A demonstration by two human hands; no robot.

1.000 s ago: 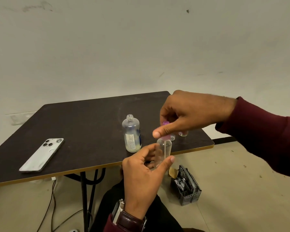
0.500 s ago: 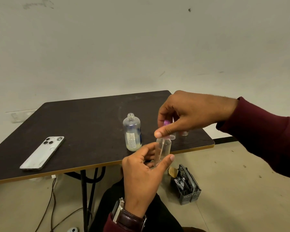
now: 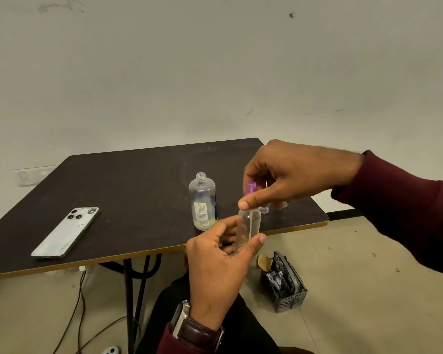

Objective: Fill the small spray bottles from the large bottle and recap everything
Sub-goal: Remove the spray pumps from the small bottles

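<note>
My left hand [image 3: 219, 261] grips a small clear spray bottle [image 3: 251, 226] upright just past the table's front edge. My right hand [image 3: 289, 172] pinches the purple spray head [image 3: 251, 187] at the bottle's neck, its thin dip tube running down inside the bottle. The large clear bottle [image 3: 203, 201] stands uncapped on the dark table [image 3: 128, 190], with a little pale liquid at its bottom and a white label. Under my right hand lie small clear pieces [image 3: 283, 204], mostly hidden; what they are is unclear.
A white phone [image 3: 65, 232] lies face down on the table's left part. On the floor to the right stands a grey slotted basket [image 3: 287, 284]. Cables [image 3: 79, 302] hang below the table by its black legs. A pale wall rises behind.
The spray head has come down slightly onto the small bottle's neck. Both hands stay nearly where they were, holding the same things.
</note>
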